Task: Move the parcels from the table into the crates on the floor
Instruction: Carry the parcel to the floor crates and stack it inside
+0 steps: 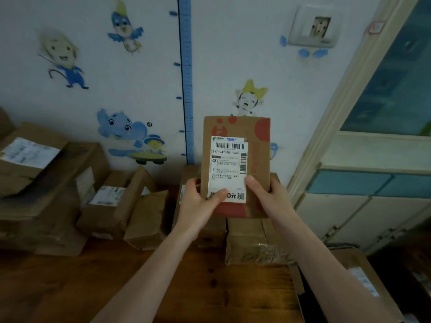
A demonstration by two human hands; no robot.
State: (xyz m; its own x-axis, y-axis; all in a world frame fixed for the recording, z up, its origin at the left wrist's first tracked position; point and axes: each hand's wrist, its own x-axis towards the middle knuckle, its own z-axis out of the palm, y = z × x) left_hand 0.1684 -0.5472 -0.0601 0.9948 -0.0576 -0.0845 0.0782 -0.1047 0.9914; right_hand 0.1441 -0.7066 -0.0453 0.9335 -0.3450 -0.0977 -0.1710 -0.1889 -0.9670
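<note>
I hold a flat brown cardboard parcel (258, 145) with red print and a white shipping label upright in front of the wall. My left hand (198, 203) grips its lower left edge, thumb lying over the label. My right hand (270, 197) grips its lower right edge, thumb on the label too. Below it, more cardboard parcels (251, 238) stand on the wooden table (116, 287). A heap of other parcels (112, 206) lies at the table's left and back. No crate is clearly in view.
A wall with cartoon stickers and a blue height chart (186, 78) rises behind the table. A cabinet with blue glass panels (373, 183) stands to the right. Off the table's right edge, lower down, lies another labelled box (363, 276).
</note>
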